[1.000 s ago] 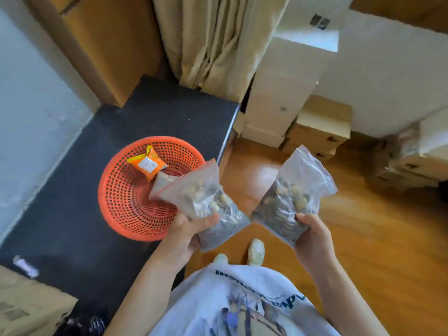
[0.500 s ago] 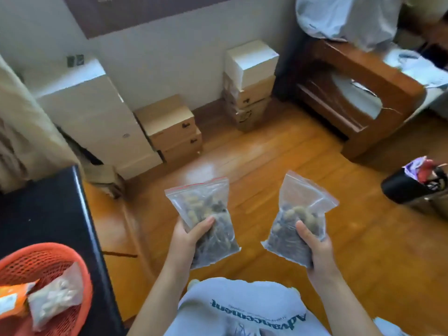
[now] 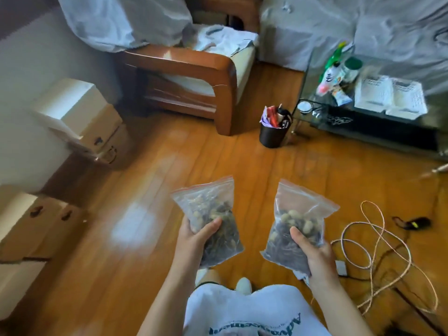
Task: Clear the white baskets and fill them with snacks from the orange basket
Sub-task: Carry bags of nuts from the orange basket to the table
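Hands [image 3: 194, 235] still gripping 2 bags [image 3: 213, 221] (baskets [image 3: 390, 98] appeared).

Soft daylight glares off the wooden floor [image 3: 135, 224]; edges are blurred and wide-angle warped.

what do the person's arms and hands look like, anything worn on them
Both forearms are bare up to the frame edge, with no sleeves showing. The left hand and right hand wear no gloves, and no rings, watch or bracelets are visible. Fingernails look short and unpainted.
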Available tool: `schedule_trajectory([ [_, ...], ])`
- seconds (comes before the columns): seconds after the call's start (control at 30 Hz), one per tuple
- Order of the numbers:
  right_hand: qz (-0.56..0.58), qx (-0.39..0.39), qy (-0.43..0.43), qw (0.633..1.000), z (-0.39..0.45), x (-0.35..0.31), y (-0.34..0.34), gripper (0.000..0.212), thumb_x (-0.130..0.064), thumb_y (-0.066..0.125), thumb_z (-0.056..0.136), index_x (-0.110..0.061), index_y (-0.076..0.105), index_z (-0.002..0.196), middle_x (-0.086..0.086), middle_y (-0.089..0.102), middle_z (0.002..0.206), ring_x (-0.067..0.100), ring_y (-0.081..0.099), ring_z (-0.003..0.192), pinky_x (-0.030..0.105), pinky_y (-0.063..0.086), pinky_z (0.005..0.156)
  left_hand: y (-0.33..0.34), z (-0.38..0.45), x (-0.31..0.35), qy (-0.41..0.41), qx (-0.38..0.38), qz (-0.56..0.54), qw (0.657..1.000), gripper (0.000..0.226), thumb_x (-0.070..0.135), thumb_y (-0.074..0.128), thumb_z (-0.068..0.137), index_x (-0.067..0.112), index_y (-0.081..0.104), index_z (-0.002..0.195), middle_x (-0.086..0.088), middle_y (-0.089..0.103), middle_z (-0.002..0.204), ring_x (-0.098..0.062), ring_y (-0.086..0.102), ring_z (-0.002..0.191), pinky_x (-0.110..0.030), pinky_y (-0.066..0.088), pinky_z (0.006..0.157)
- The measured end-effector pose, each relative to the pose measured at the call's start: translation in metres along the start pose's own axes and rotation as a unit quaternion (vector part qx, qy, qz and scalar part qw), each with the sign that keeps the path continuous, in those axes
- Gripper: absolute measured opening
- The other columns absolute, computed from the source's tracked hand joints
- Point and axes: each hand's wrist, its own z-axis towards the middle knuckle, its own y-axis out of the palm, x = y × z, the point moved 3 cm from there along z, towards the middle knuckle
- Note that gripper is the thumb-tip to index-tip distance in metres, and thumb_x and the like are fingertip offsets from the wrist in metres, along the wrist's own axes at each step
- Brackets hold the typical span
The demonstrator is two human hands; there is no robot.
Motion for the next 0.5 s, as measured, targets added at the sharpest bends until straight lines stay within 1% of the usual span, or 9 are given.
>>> schedule_trajectory([
  [0.03,0.010,0.014,0.003,1.000,0.007,-0.003,-0.007,0.038,-0.035,0.078,0.050,-0.030,0.070,0.088,-0.011,0.075,0.086,0.014,0.072,0.082,0.029,0.059,0.069,0.013,0.008,0.000,-0.003,-0.009,0.005,1.000,0.046,0.025,0.079,0.063,0.026,0.056,0.102,0.008,0.075,0.082,-0.014,0.072,0.075,-0.026,0.056,0.056],
  [0.07,0.019,0.029,0.006,0.999,0.014,-0.006,-0.012,0.036,-0.034,0.078,0.051,-0.030,0.070,0.086,-0.011,0.075,0.084,0.015,0.072,0.081,0.032,0.059,0.071,0.026,0.017,0.001,-0.007,-0.018,0.009,1.000,0.039,0.023,0.076,0.067,0.027,0.056,0.100,0.010,0.075,0.081,-0.012,0.072,0.073,-0.023,0.055,0.052],
  [0.17,0.037,0.066,0.019,0.997,0.040,-0.017,-0.024,0.031,-0.032,0.076,0.054,-0.025,0.070,0.083,-0.010,0.076,0.081,0.016,0.071,0.081,0.041,0.054,0.083,0.063,0.050,0.009,-0.009,-0.042,0.032,0.999,0.031,0.014,0.071,0.075,0.027,0.057,0.099,0.004,0.074,0.085,-0.016,0.072,0.077,-0.022,0.054,0.052],
  [0.27,0.052,0.101,0.018,0.993,0.075,-0.036,-0.030,0.033,-0.033,0.076,0.055,-0.024,0.069,0.086,-0.007,0.076,0.083,0.023,0.068,0.092,0.044,0.051,0.088,0.102,0.089,0.023,-0.009,-0.074,0.040,0.996,0.034,0.012,0.071,0.075,0.024,0.057,0.104,-0.004,0.071,0.098,-0.021,0.070,0.088,-0.023,0.056,0.058],
  [0.37,0.070,0.119,0.003,0.990,0.122,-0.066,-0.028,0.028,-0.029,0.074,0.062,-0.024,0.069,0.089,-0.006,0.075,0.089,0.025,0.067,0.096,0.044,0.051,0.089,0.143,0.137,0.044,0.003,-0.114,0.051,0.992,0.045,0.021,0.078,0.064,0.027,0.058,0.104,0.001,0.073,0.095,-0.018,0.071,0.087,-0.023,0.056,0.061],
  [0.43,0.071,0.121,-0.009,0.990,0.156,-0.093,-0.022,0.022,-0.022,0.072,0.071,-0.024,0.068,0.093,-0.001,0.074,0.097,0.025,0.067,0.098,0.044,0.051,0.090,0.170,0.175,0.065,0.018,-0.132,0.061,0.989,0.044,0.025,0.073,0.063,0.027,0.059,0.104,0.002,0.074,0.093,-0.015,0.071,0.086,-0.019,0.054,0.060],
  [0.5,0.079,0.128,-0.019,0.988,0.187,-0.123,-0.019,0.023,-0.022,0.071,0.070,-0.024,0.068,0.094,0.001,0.073,0.099,0.025,0.067,0.098,0.043,0.051,0.089,0.198,0.211,0.087,0.027,-0.149,0.069,0.986,0.047,0.028,0.071,0.064,0.025,0.058,0.109,0.002,0.073,0.097,-0.015,0.070,0.088,-0.019,0.054,0.061],
])
